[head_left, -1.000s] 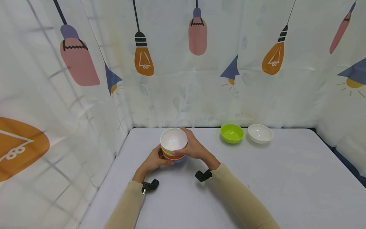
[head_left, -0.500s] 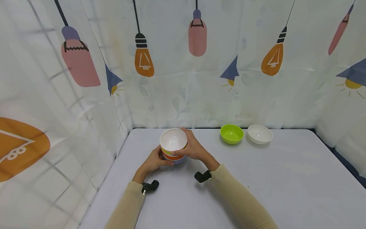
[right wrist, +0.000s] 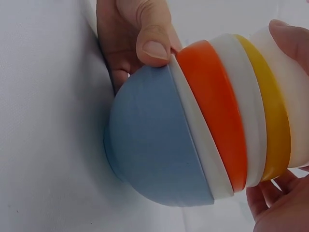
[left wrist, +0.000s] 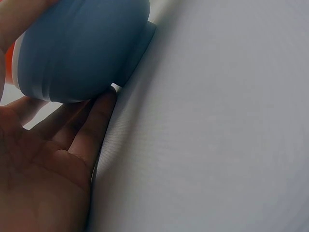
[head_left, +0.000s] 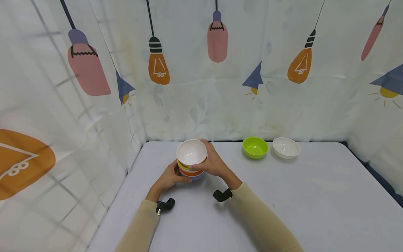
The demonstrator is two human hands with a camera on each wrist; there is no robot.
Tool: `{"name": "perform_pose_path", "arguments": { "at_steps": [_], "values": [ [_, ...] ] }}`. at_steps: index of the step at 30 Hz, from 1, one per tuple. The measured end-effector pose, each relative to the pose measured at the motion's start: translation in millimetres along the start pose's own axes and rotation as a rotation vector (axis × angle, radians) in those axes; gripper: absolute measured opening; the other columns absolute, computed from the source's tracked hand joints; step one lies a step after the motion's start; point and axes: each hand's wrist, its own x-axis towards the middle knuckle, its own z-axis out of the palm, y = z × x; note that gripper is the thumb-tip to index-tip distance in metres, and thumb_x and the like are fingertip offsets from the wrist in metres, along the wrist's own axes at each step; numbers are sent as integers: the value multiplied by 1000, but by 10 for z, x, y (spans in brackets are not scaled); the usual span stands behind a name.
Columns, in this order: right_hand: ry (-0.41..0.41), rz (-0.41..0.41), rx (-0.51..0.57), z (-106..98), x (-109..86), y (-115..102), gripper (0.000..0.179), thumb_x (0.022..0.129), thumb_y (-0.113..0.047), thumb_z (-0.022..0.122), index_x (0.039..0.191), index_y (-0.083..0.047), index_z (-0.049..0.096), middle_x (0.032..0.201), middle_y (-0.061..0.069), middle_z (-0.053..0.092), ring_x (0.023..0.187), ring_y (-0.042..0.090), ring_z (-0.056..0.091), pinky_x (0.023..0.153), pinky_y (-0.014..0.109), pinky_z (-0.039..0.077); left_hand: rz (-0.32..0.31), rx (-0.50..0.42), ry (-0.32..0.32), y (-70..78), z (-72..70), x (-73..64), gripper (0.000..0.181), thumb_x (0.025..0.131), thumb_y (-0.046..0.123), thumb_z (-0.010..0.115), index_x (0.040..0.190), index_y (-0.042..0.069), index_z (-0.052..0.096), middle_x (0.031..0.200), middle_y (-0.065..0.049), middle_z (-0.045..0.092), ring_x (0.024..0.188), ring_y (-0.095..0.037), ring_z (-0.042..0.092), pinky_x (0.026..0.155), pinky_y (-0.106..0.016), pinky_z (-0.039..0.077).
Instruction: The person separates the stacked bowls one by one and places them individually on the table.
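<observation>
A stack of nested bowls stands left of centre on the table in the head view. A blue bowl (right wrist: 149,135) is at the bottom. Above it come an orange bowl (right wrist: 212,106), a yellow bowl (right wrist: 270,111) and, on top, a white bowl (head_left: 191,152). My left hand (head_left: 167,176) grips the blue bowl from the left, its thumb near the rim. From the right, my right hand (head_left: 212,161) holds the white bowl, thumb in front and fingers behind. Only the blue bowl and part of the left hand show clearly in the left wrist view.
A green bowl (head_left: 255,147) and a second, wider white bowl (head_left: 286,147) stand side by side at the table's far edge, right of the stack. A printed curtain (head_left: 201,105) hangs behind and to the left of the white table (head_left: 283,199).
The top white bowl has risen slightly in my right hand, showing a little more of the yellow bowl beneath. My left hand has stayed at the blue bowl.
</observation>
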Motion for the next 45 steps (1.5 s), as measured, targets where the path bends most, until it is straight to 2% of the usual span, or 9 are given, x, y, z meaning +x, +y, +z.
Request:
{"name": "perform_pose_path", "arguments": {
  "at_steps": [3, 7, 22, 29, 36, 45],
  "values": [
    [4, -23, 31, -5, 10, 11, 94, 71, -28, 96, 148, -25, 42, 141, 1, 50, 126, 21, 56, 103, 44, 52, -9, -2, 1, 0, -1, 0, 99, 74, 16, 93, 155, 20, 37, 150, -7, 51, 134, -31, 54, 112, -45, 47],
    [10, -15, 50, -7, 2, 9, 94, 71, -28, 95, 148, -27, 40, 140, -2, 52, 125, 20, 56, 103, 45, 53, -9, 3, 1, 1, 2, 3, 97, 74, 16, 93, 154, 20, 38, 148, -7, 52, 133, -30, 55, 112, -45, 46],
    [58, 45, 61, -45, -66, -69, 104, 72, -29, 94, 155, -26, 31, 146, 1, 49, 129, 24, 54, 106, 47, 52, -27, 1, 8, 40, 18, -16, 99, 75, 15, 93, 156, 21, 37, 149, -5, 52, 138, -31, 52, 119, -52, 40],
    [67, 36, 73, -78, -101, -101, 105, 73, -25, 94, 155, -24, 30, 147, 2, 47, 130, 26, 54, 106, 48, 53, -27, 17, 10, 38, 16, -16, 100, 75, 16, 93, 157, 22, 35, 151, -5, 51, 140, -31, 50, 121, -53, 38],
    [64, 53, 77, -114, -128, -149, 109, 75, -23, 93, 160, -22, 25, 152, 8, 45, 135, 31, 51, 111, 53, 49, -20, 25, 10, 35, 14, -15, 98, 75, 17, 93, 156, 21, 37, 150, -6, 52, 140, -32, 51, 121, -54, 37],
    [71, 54, 89, -188, -155, -162, 110, 77, -22, 92, 161, -23, 21, 153, 6, 44, 135, 30, 51, 111, 52, 49, -17, 35, 12, 36, 16, -15, 94, 75, 16, 93, 153, 20, 40, 147, -6, 55, 138, -31, 53, 121, -54, 38]
  ]
}}
